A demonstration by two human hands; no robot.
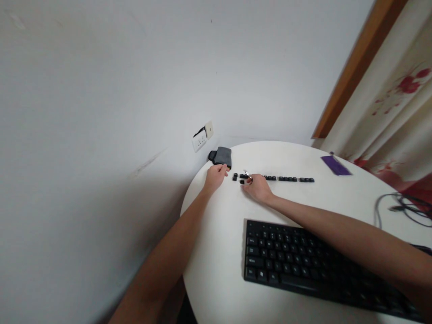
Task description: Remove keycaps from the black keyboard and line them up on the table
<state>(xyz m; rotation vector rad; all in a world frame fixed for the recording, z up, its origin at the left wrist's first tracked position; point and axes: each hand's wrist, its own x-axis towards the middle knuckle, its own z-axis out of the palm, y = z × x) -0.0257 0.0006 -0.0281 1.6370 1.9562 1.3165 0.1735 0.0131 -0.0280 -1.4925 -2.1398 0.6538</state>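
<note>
My left hand [216,175] rests on the white round table [216,265] at its far left edge, fingers curled, touching the grey pouch [222,156]. My right hand [258,186] lies further right, pinching a small metal tool [247,173] over a row of loose black keycaps [283,178]. One single keycap [235,177] sits between the two hands. A black keyboard [303,263] lies nearer to me.
A purple cloth [335,165] lies at the table's far right. Black cables [401,204] coil at the right edge. A wall socket [200,140] is on the white wall behind the pouch. A flowered curtain [391,103] hangs at the right.
</note>
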